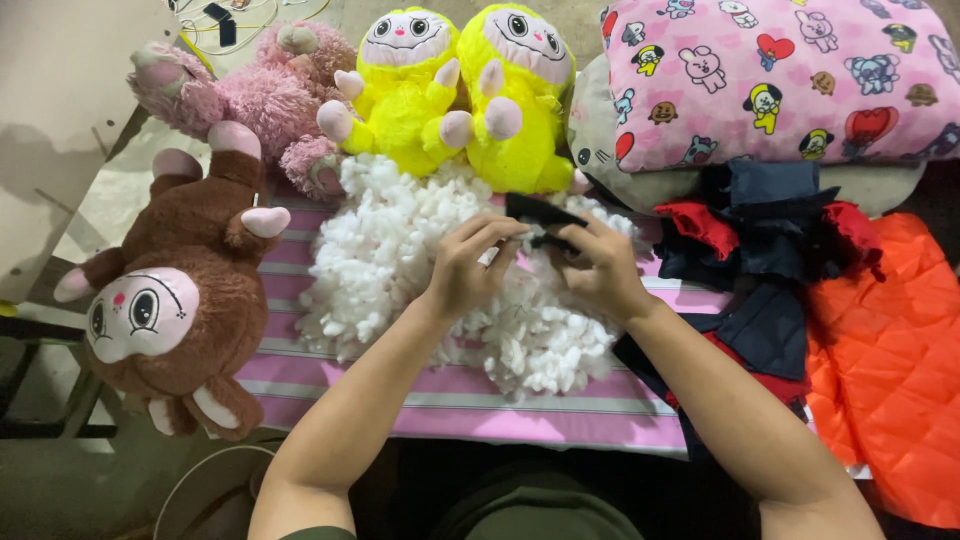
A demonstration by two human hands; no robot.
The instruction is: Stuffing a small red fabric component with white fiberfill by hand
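Both hands meet over the pile of white stuffing (pixel 440 270), working on a small black fabric piece (pixel 540 215).

Left hand (pixel 468 268): fingers curled in, thumb and forefinger pinched together near the edge of the black piece, with what looks like a tuft of stuffing between them. The tips are partly hidden, so I can't tell whether it grips fibre, fabric, or both.

Right hand (pixel 598 270): closed around the black piece from the right, fingers wrapped over its lower part. The upper flap sticks out up and left, free of the hand.

Doing this step well, as I judge it:
- keep the right hand's grip low on the piece so its open end stays clear
- feed small tufts, not big clumps
- push with the fingertip, not the whole hand
- hold the work directly above the pile so loose fibre drops back onto it

Position: the black piece sits between the two hands, touching both, just above the top centre of the stuffing and just below the two yellow plush toys (pixel 460 95). Stuffing lies on a pink striped cloth (pixel 500 410). Brown plush toy (pixel 175 300) is well to the left, dark and red fabric pieces (pixel 770 240) to the right, all apart from the hands.
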